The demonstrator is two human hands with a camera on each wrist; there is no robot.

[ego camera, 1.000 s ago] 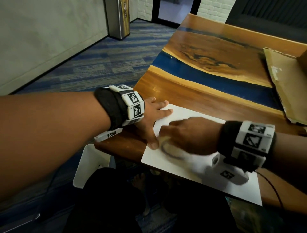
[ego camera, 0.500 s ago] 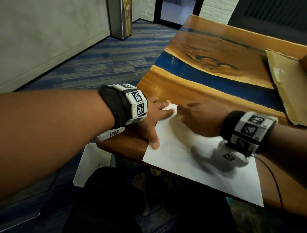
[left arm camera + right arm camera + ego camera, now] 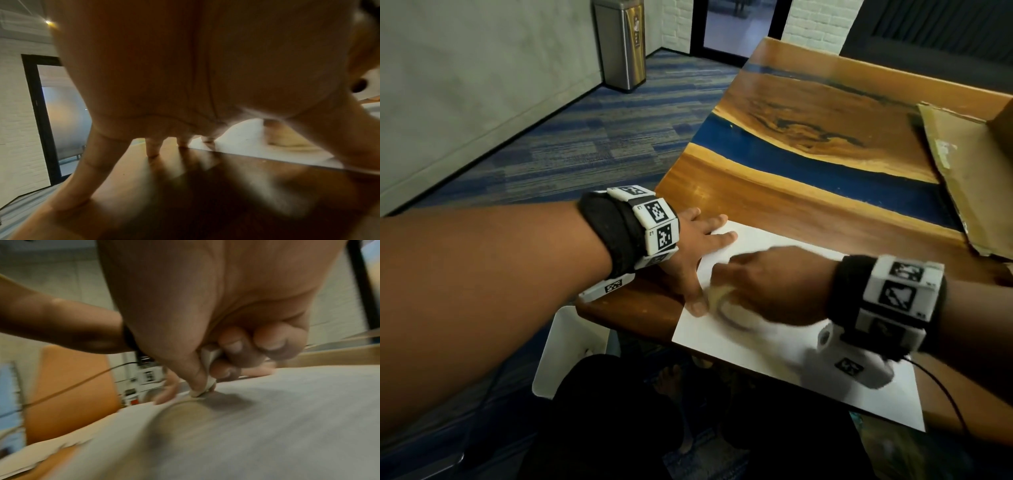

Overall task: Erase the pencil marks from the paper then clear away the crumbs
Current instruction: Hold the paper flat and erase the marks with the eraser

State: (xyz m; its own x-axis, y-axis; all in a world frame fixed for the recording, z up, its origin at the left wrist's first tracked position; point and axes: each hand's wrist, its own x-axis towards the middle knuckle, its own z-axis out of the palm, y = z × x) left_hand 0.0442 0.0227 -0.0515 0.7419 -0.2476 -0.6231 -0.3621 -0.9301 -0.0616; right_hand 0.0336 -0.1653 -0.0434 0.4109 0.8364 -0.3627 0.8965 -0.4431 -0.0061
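A white sheet of paper point(image 3: 774, 349) lies at the near edge of the wooden table point(image 3: 791, 205). My left hand point(image 3: 709, 246) presses flat on its left edge, fingers spread, thumb point(image 3: 697, 305) on the sheet. My right hand point(image 3: 726, 274) is blurred over the sheet's left part, close to that thumb. In the right wrist view its thumb and fingers pinch a small white eraser point(image 3: 203, 386), whose tip touches the paper point(image 3: 287, 418). A blurred ring shape point(image 3: 726, 310) shows on the sheet under this hand; I cannot tell what it is. No pencil marks or crumbs are legible.
A flattened cardboard piece point(image 3: 969, 178) lies on the table's far right. A white bin point(image 3: 565, 356) stands on the floor below the table's left corner. A steel bin point(image 3: 623, 44) stands by the far wall. An orange chair point(image 3: 72, 386) is beside the table.
My right hand swept away toward the sheet's far edge, then came back to the near left part beside my left thumb. The left hand has stayed put.
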